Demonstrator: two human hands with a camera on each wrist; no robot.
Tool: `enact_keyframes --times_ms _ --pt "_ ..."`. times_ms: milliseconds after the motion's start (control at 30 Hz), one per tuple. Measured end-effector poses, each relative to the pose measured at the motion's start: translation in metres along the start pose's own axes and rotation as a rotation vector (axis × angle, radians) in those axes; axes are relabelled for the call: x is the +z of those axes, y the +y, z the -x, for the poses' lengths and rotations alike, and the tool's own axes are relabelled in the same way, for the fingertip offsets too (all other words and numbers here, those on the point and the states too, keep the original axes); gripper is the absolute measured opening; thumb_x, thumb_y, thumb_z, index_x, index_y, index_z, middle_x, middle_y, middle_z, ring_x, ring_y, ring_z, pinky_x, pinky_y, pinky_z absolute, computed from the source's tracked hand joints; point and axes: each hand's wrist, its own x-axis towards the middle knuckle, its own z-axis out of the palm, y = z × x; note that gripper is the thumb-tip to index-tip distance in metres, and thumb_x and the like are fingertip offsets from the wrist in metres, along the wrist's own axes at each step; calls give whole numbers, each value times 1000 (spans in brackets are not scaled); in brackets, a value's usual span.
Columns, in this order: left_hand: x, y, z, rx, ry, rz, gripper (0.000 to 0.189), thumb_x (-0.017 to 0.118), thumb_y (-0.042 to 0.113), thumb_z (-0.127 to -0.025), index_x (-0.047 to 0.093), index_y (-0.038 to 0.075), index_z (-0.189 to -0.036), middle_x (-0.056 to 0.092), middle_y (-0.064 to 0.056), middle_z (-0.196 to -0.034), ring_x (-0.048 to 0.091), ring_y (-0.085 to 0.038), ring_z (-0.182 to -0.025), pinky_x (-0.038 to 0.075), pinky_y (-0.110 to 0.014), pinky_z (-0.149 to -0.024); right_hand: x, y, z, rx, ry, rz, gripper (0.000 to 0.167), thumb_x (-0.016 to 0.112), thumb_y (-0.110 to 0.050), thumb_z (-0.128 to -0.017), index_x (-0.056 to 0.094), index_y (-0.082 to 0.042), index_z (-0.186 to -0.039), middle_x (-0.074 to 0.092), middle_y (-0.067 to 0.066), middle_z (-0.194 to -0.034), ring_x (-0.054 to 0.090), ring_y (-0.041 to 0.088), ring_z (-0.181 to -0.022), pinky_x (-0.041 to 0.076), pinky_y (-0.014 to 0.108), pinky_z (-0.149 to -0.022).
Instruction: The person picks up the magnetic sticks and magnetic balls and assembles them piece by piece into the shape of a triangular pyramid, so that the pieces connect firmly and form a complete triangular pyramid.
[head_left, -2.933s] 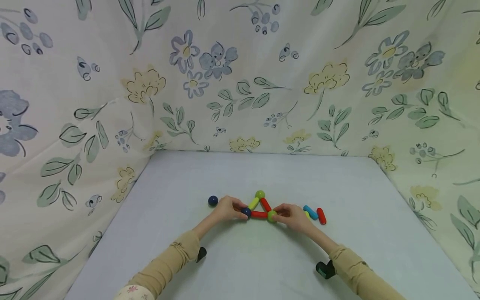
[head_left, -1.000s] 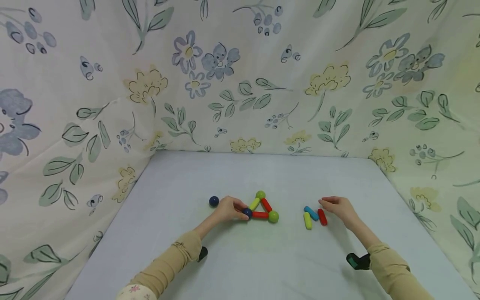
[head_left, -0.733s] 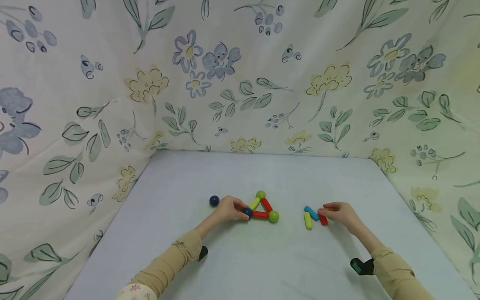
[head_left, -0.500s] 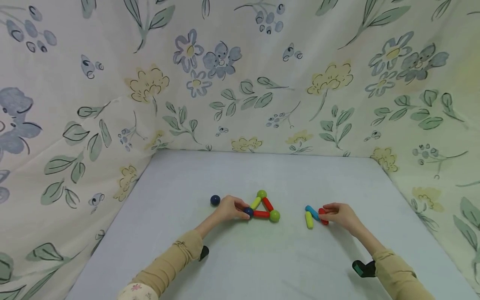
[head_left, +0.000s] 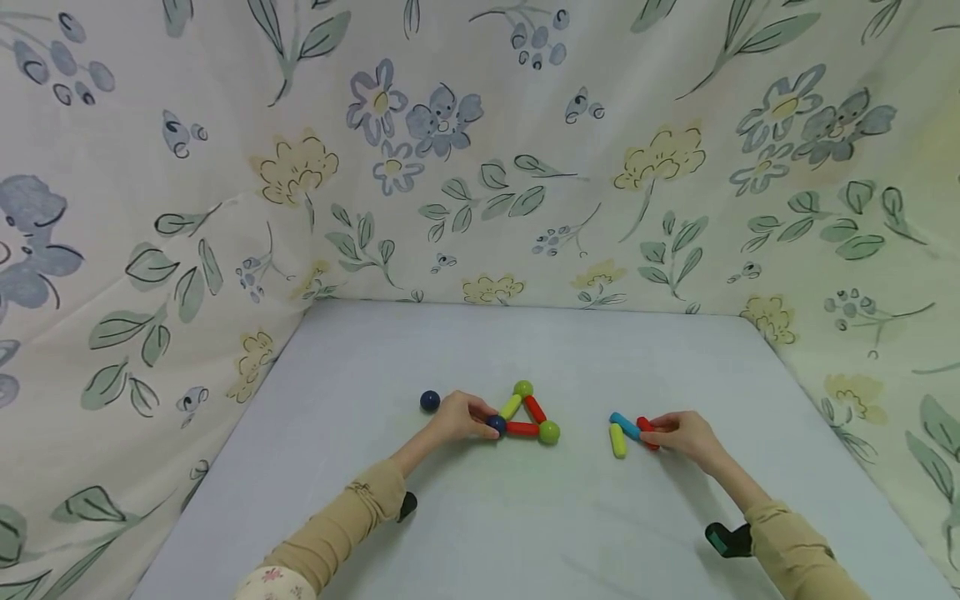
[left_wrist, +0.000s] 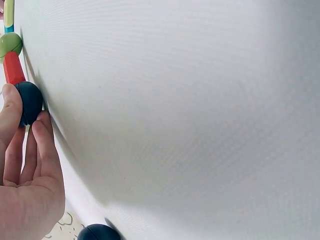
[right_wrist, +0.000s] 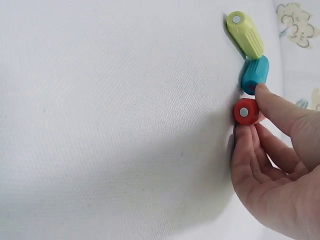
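Note:
A flat triangle of magnetic rods and balls lies on the table, with two green balls (head_left: pixel 549 432) and one dark blue ball (head_left: pixel 497 425) at its corners. My left hand (head_left: pixel 457 418) holds that dark blue ball between thumb and fingers; the red rod (left_wrist: pixel 13 69) joined to it shows in the left wrist view. At the right, my right hand (head_left: pixel 688 435) pinches a loose red magnetic rod (head_left: pixel 645 424), its silver end facing the right wrist camera. Close beside it are a blue rod (right_wrist: pixel 255 75) and a yellow-green rod (right_wrist: pixel 245 35), touching end to end.
A second dark blue ball (head_left: pixel 430 401) lies left of the triangle, behind my left hand. The white tabletop (head_left: pixel 480 517) ends at a flowered cloth (head_left: pixel 480 233) at the back and sides. A dark device (head_left: pixel 727 540) shows at each wrist.
My right hand has left the triangle's right green ball, moved right to the loose rods and taken the red one, which now sits slightly turned. My left hand stays on the dark blue ball.

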Motion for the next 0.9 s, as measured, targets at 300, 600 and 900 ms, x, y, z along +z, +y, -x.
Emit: enact_keyframes --times_ms 300,600,900 --pt "-1 1 1 -9 2 -2 29 82 12 -72 73 4 -98 74 -10 -92 69 -15 -81 54 -22 -71 -1 -2 1 40 4 -48 49 66 -25 -89 57 14 -117 65 24 -101 54 20 -79 46 26 -62" --pt "0 0 1 -14 1 5 29 82 12 -72 73 4 -98 73 -11 -93 69 -15 -81 55 -23 -71 -3 -7 -1 76 43 -120 55 60 -31 -92 50 8 -130 51 31 -127 50 33 -104 47 24 -72" --pt "0 0 1 -23 3 4 29 82 12 -72 73 5 -98 73 -10 -93 69 -15 -82 55 -24 -72 1 -12 -5 35 102 -162 58 61 -35 -92 47 5 -132 51 28 -129 49 36 -111 52 34 -86"
